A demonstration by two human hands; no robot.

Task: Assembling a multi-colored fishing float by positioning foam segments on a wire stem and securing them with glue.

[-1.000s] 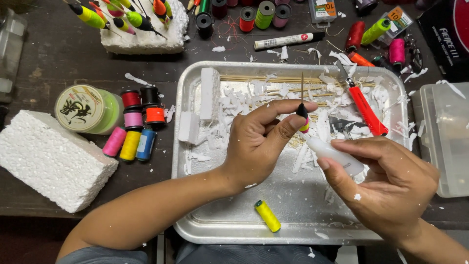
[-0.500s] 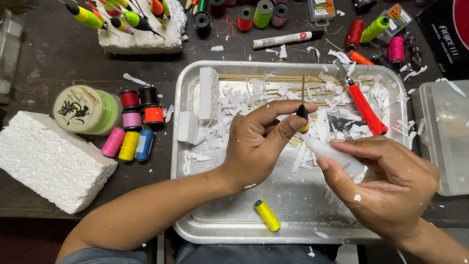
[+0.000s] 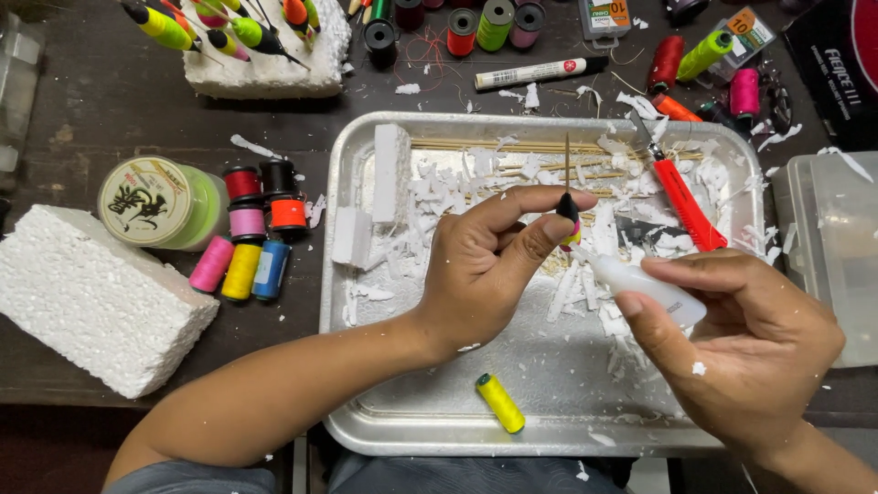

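Over a metal tray (image 3: 421, 421), my left hand (image 3: 485, 265) pinches a small fishing float (image 3: 569, 212) with a black and yellow-pink body and a thin stick pointing up. My right hand (image 3: 741, 329) grips a small white squeeze bottle (image 3: 645, 285), its nozzle pointing left at the float's lower end, close to it or touching. The tray bottom is littered with white foam shavings (image 3: 457, 183) and thin wooden sticks (image 3: 494, 146).
A red-handled craft knife (image 3: 681, 197) and a yellow thread spool (image 3: 500, 402) lie in the tray. Left of it sit coloured thread spools (image 3: 247, 247), a round green line spool (image 3: 151, 203) and a white foam block (image 3: 87, 302). A foam block holding painted floats (image 3: 265, 46) stands behind; a clear plastic box (image 3: 837, 247) is at right.
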